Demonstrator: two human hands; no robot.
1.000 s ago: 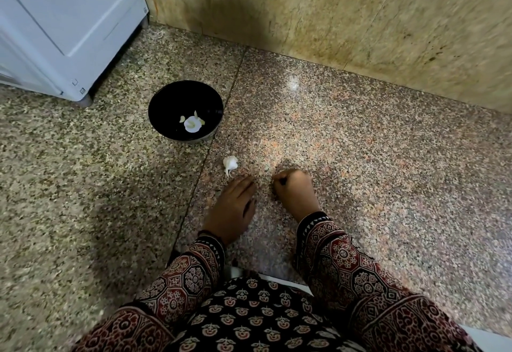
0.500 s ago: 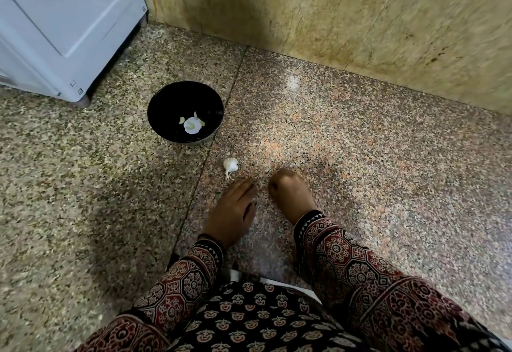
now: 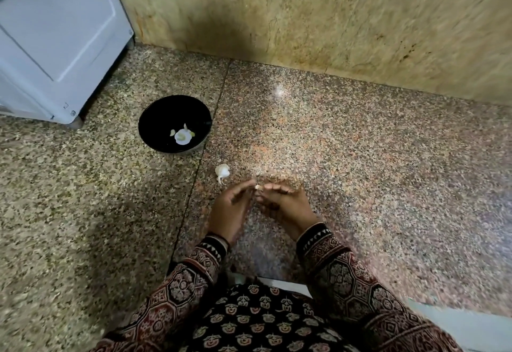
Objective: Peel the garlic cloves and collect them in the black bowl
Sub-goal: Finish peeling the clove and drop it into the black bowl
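The bowl (image 3: 151,127) is black; the peeled pieces (image 3: 182,136) in it are white and pale yellow-green. The garlic bulb (image 3: 222,171) is white, the clove (image 3: 257,187) cream. The floor (image 3: 374,163) is speckled stone, beige-grey-black toward its left edge and pinkish-brown to the right. The wall (image 3: 304,19) is mottled tan with 1 dark smudge. The appliance (image 3: 55,32) is pale blue-grey. The sleeves (image 3: 177,290) are maroon with black-and-cream medallions and white-triangle cuffs. The lap cloth (image 3: 263,321) is black with cream-and-rust flowers.

left hand (image 3: 231,210) and right hand (image 3: 288,207) lifted off floor (image 3: 360,157), together pinching garlic clove (image 3: 257,187)
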